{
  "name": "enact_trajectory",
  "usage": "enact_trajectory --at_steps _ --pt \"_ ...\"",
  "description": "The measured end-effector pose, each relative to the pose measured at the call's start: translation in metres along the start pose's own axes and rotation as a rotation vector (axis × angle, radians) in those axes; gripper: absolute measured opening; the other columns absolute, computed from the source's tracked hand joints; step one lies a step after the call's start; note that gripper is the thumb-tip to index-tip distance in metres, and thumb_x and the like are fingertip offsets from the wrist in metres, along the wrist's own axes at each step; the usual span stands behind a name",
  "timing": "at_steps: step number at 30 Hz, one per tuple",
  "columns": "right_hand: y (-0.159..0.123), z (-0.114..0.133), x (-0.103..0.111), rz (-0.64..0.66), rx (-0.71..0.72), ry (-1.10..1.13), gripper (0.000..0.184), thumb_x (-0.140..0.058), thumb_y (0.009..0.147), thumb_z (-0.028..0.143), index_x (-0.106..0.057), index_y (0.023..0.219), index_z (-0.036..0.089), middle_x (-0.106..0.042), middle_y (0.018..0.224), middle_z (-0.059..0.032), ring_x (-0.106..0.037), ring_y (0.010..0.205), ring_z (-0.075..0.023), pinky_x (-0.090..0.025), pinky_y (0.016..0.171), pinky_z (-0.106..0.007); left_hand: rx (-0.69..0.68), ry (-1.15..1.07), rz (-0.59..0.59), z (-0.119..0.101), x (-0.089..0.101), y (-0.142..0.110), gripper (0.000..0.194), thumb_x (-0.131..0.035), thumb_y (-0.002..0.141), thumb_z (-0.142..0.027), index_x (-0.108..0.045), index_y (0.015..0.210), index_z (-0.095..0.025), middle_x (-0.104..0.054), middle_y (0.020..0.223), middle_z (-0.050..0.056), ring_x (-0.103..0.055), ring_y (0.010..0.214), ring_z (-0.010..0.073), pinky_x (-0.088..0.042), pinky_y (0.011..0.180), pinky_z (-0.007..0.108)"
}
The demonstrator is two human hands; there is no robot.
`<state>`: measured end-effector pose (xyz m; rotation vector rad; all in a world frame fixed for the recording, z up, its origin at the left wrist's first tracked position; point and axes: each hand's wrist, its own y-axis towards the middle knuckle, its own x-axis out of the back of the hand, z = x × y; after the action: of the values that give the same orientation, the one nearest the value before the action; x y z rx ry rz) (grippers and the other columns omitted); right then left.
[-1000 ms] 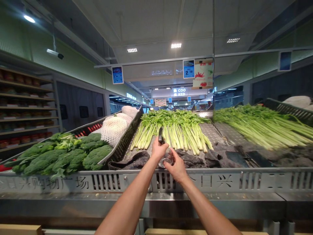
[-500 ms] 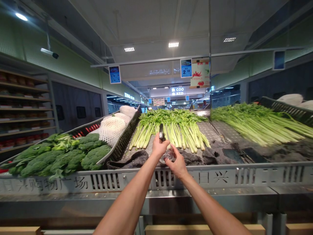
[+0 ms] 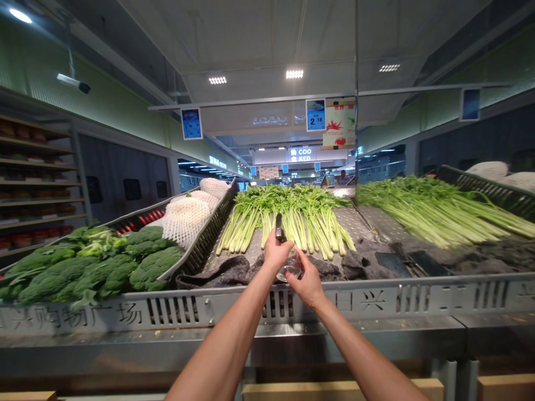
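Note:
My left hand (image 3: 277,250) is wrapped around the upper part of a clear spray bottle (image 3: 291,268), whose dark nozzle (image 3: 278,223) points forward over the greens. Cupped against the bottle's transparent body are the fingers of my right hand (image 3: 308,283). Just beyond both hands, bunches of celery (image 3: 292,223) lie in a row, with leaves to the back and pale stalk ends toward me. Dark grey cloth (image 3: 225,272) lies bunched in front of the stalks, partly hidden by my hands.
A grey slotted rail (image 3: 179,309) runs along the front of the display. Broccoli (image 3: 67,273) and net-wrapped white produce (image 3: 188,217) sit to the left, beside a dark crate wall (image 3: 209,234). On the right, a mirror (image 3: 418,217) reflects the celery. Price signs (image 3: 316,115) hang overhead.
The view has turned slightly right, so the display appears shifted left. Both hands, with the spray bottle, have moved a little to the right over the celery; the grip looks the same.

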<state>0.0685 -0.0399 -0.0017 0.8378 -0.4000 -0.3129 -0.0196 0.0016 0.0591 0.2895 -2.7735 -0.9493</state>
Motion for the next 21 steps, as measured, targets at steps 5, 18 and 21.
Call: enact_trajectory --at_steps 5,18,21 --pt "0.001 0.001 0.005 -0.026 0.02 0.037 0.061 -0.054 0.059 0.026 -0.039 0.117 0.012 -0.054 0.106 -0.0094 -0.051 0.094 -0.0196 -0.041 0.082 -0.031 -0.018 0.007 0.018 -0.011 -0.002 -0.001 0.027 -0.053 0.054 -0.018 -0.053 0.081 -0.019 -0.05 0.061 -0.004 -0.045 0.055 0.0081 -0.035 0.053 0.019" --pt "-0.002 -0.014 0.019 -0.021 0.026 -0.022 0.062 -0.054 0.059 0.027 -0.037 0.118 0.014 -0.054 0.104 -0.0089 -0.053 0.092 -0.0201 -0.042 0.079 -0.032 0.024 0.048 0.059 -0.011 -0.019 -0.008 0.026 -0.053 0.055 -0.018 -0.052 0.081 -0.019 -0.048 0.058 -0.005 -0.043 0.051 0.0085 -0.032 0.049 0.019" --pt "-0.003 -0.013 0.02 -0.01 0.03 -0.021 0.061 -0.053 0.061 0.027 -0.036 0.118 0.013 -0.053 0.105 -0.0088 -0.052 0.092 -0.0202 -0.042 0.079 -0.033 0.024 0.059 0.067 -0.011 -0.018 -0.008 0.026 -0.052 0.055 -0.019 -0.051 0.081 -0.02 -0.048 0.057 -0.005 -0.043 0.05 0.0087 -0.031 0.048 0.019"
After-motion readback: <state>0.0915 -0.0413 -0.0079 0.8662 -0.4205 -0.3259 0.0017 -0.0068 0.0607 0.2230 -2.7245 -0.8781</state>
